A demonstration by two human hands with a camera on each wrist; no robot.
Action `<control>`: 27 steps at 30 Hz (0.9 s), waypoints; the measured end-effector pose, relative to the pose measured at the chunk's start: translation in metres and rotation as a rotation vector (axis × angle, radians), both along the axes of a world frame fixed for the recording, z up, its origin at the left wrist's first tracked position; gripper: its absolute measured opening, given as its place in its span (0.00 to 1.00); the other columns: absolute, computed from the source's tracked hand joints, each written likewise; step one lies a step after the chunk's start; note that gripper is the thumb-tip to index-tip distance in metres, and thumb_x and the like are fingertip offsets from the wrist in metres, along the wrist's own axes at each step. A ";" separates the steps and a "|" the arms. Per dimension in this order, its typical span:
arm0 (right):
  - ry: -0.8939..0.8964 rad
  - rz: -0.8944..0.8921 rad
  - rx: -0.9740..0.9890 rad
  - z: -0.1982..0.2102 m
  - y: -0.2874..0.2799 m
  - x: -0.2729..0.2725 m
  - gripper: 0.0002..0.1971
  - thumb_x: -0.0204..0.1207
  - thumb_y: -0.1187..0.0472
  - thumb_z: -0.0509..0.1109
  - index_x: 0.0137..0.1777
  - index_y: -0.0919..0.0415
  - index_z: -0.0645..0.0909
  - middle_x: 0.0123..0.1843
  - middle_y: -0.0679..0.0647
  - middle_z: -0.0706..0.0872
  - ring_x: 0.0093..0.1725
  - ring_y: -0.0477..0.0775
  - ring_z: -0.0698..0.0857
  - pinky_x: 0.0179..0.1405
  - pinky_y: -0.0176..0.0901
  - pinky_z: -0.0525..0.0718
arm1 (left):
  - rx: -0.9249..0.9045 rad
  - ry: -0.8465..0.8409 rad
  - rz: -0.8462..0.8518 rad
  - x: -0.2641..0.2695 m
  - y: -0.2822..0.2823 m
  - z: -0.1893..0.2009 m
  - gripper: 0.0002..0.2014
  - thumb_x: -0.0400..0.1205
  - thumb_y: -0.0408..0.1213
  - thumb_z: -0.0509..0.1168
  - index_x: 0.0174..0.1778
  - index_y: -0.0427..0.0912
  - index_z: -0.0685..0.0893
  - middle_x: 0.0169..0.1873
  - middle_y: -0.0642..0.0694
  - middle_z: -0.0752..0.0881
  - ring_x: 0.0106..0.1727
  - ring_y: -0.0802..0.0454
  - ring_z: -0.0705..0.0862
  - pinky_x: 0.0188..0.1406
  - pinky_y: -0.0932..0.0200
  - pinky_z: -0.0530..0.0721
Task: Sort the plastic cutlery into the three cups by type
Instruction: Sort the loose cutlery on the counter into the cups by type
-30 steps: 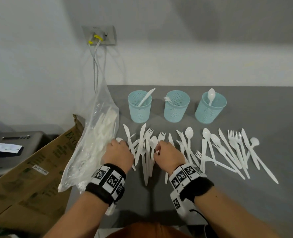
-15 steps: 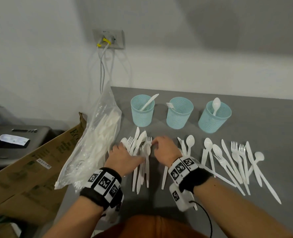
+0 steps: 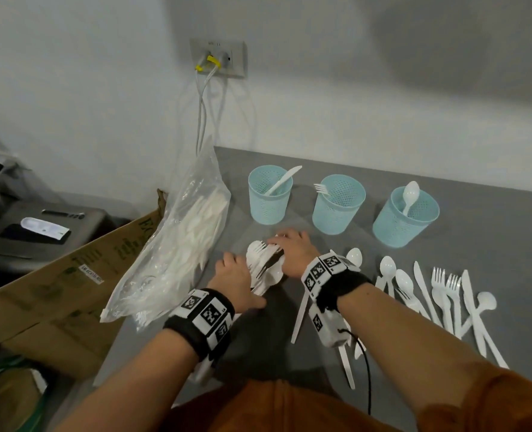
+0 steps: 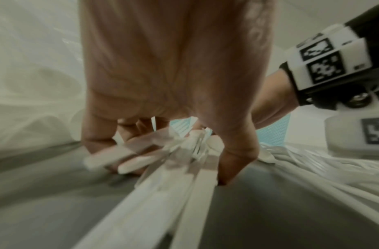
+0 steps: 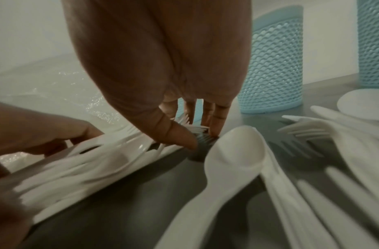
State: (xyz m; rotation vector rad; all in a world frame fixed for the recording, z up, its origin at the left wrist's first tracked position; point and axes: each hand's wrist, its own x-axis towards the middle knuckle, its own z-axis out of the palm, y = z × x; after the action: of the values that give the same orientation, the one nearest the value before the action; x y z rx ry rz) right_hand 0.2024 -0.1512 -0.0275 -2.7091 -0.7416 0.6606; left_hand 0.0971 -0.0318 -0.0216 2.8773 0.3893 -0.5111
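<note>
1. Grey tabletop [image 3: 492, 232] against a pale wall carries everything I work with.
2. Beside it on the left leans a clear bag of spare cutlery [image 3: 177, 251].
3. Three blue mesh cups [image 3: 339, 210] stand in a row behind my hands, holding in turn a knife, a fork and a spoon.
4. My left hand [image 3: 235, 280] and right hand [image 3: 296, 254] curl their fingers round a mixed bundle of white cutlery [image 3: 264, 263], squeezing it together on the table.
5. More loose forks, knives and spoons [image 3: 439, 294] lie to the right.
6. I judge these pieces light, stiff, slippery and prone to snapping; gripping the handles mid-length should steady them.
</note>
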 end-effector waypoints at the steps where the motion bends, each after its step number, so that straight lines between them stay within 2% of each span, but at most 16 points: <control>1: -0.007 -0.006 0.006 -0.001 0.000 0.000 0.31 0.73 0.67 0.67 0.76 0.47 0.69 0.75 0.54 0.66 0.73 0.60 0.63 0.76 0.47 0.65 | -0.002 -0.002 -0.009 0.002 0.000 0.001 0.44 0.69 0.56 0.72 0.72 0.32 0.63 0.67 0.36 0.67 0.68 0.39 0.68 0.70 0.51 0.69; 4: 0.002 -0.026 0.006 -0.002 -0.003 0.000 0.26 0.73 0.65 0.69 0.71 0.50 0.73 0.70 0.56 0.67 0.71 0.59 0.65 0.73 0.46 0.67 | -0.047 0.021 -0.007 0.007 0.001 0.001 0.45 0.70 0.56 0.72 0.73 0.31 0.62 0.68 0.36 0.67 0.69 0.40 0.67 0.71 0.51 0.68; 8: 0.003 -0.048 -0.017 0.000 -0.007 -0.001 0.25 0.72 0.64 0.71 0.69 0.53 0.73 0.69 0.58 0.67 0.70 0.61 0.66 0.72 0.49 0.69 | -0.114 0.024 0.008 0.014 0.005 -0.003 0.44 0.67 0.54 0.74 0.72 0.34 0.63 0.68 0.37 0.69 0.69 0.40 0.69 0.70 0.51 0.71; 13: 0.020 -0.014 -0.024 0.008 -0.005 -0.001 0.25 0.73 0.70 0.68 0.70 0.58 0.71 0.71 0.60 0.68 0.73 0.62 0.66 0.75 0.50 0.67 | -0.120 0.020 -0.004 0.018 0.007 -0.001 0.41 0.64 0.51 0.75 0.70 0.37 0.67 0.66 0.40 0.73 0.67 0.42 0.74 0.65 0.53 0.75; 17: 0.012 -0.018 -0.062 0.008 -0.005 0.002 0.27 0.73 0.68 0.68 0.72 0.58 0.70 0.72 0.59 0.69 0.74 0.61 0.66 0.75 0.48 0.66 | -0.126 0.012 0.007 0.023 0.009 0.000 0.36 0.63 0.51 0.75 0.65 0.39 0.73 0.61 0.41 0.79 0.61 0.43 0.80 0.56 0.55 0.79; 22: -0.007 -0.027 -0.143 0.011 -0.012 0.002 0.21 0.78 0.66 0.62 0.71 0.59 0.75 0.72 0.63 0.68 0.74 0.65 0.64 0.76 0.51 0.65 | -0.105 0.005 -0.070 0.027 0.002 0.000 0.28 0.67 0.49 0.71 0.61 0.41 0.78 0.58 0.41 0.78 0.60 0.41 0.79 0.60 0.53 0.79; 25: 0.000 -0.031 -0.126 0.010 -0.017 0.001 0.18 0.78 0.67 0.60 0.68 0.61 0.75 0.70 0.63 0.72 0.72 0.65 0.67 0.73 0.50 0.66 | -0.122 -0.018 -0.082 0.030 -0.001 0.001 0.24 0.69 0.44 0.70 0.60 0.41 0.77 0.57 0.41 0.82 0.56 0.41 0.83 0.54 0.53 0.81; 27: -0.005 -0.041 -0.098 0.010 -0.020 0.001 0.17 0.78 0.66 0.61 0.66 0.61 0.76 0.67 0.61 0.76 0.70 0.63 0.69 0.70 0.49 0.68 | -0.129 -0.029 -0.091 0.033 0.000 0.001 0.23 0.71 0.41 0.69 0.62 0.40 0.75 0.56 0.41 0.83 0.56 0.40 0.84 0.51 0.54 0.80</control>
State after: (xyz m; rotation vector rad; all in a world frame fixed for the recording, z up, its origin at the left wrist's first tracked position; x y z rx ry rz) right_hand 0.2031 -0.1709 -0.0171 -2.8077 -0.6694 0.6977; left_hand 0.1298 -0.0322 -0.0209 2.7841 0.2127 -0.4903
